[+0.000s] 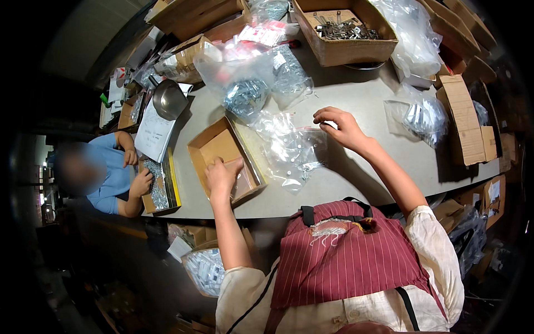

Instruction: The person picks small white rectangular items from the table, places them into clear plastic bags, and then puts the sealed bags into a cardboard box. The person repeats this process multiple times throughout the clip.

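Note:
My left hand (221, 177) is inside a shallow open cardboard box (209, 146), its fingers bent down over flat clear plastic bags (243, 182). What its fingertips hold is hidden. Above the table my right hand (343, 128) is loosely curved, thumb and fingers apart, and nothing shows between them. Between the two hands lie clear plastic bags (292, 153) with small parts in them. A large clear bag of metal parts (245, 97) rests beyond the box.
A co-worker's hands (142, 181) are at a tray of small metal parts (159, 192) on the left. Nearby are papers (156, 132) and a metal scoop (169, 100). A box of metal pieces (345, 47) stands at the back; a bagged bundle (424, 118) lies right.

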Tool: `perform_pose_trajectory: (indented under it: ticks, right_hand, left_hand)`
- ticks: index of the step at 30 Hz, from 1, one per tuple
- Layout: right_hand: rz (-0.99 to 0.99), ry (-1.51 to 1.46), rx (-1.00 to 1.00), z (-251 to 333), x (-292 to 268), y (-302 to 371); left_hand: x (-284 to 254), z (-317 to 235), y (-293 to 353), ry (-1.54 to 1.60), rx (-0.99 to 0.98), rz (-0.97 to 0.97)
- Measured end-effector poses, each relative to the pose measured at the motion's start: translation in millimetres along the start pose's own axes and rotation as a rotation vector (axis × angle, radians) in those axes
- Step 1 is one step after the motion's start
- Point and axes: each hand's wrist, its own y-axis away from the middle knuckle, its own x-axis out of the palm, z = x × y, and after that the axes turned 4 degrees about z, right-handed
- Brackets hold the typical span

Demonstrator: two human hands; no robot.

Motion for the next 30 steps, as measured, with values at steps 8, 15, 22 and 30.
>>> perform_pose_trajectory:
  ticks: [8, 15, 22, 30]
  right_hand:
    - [0.088, -0.113, 0.154, 5.7, 7.9, 8.0]
    - [0.223, -0.059, -0.149, 44.1, 12.2, 3.7]
    - [0.365, -0.232, -0.13, 101.8, 36.8, -13.1]
    - [0.19, 0.219, 0.144, 5.4, 27.8, -50.8]
  left_hand:
    - [29.8, 32.3, -17.3, 0.278, 0.088, 0.13]
    - [-10.4, -24.4, 22.0, 0.883, 0.364, -0.011]
    - [-33.4, -93.8, 68.5, 1.217, 0.321, 0.489]
    - [-7.5, -74.3, 62.8, 1.134, 0.158, 0.292]
